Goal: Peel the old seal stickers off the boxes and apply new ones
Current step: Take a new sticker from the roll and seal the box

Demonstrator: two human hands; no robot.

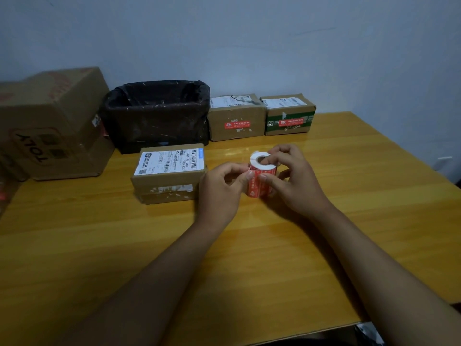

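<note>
1. Wooden table point(349, 196) filling the lower frame, yellow-orange and glossy, backed by a plain pale wall.
2. At frame centre, standing on end on the table: roll of red seal stickers point(262, 176), white core opening facing up.
3. Right hand point(291, 178) wrapped around the roll from the right, one finger hooked over the core rim, thumb pressed against the red side.
4. Left hand point(222, 191) closed in a pinch at the roll's left face, thumb and forefinger tips pressed onto the red sticker surface; cannot tell whether a sticker edge is lifted.
5. Just left of the left hand: nearest box point(167, 176), shipping label on top, white torn residue along its front face.
6. Upper centre, against the wall: two small boxes, brown box point(235, 118) and green-banded box point(289, 116), side by side, each bearing a red seal sticker on the front.
7. Left of those: bin with black liner point(157, 116), open at the top.
8. Far upper left: large carton point(52, 123), slightly blurred.
</note>
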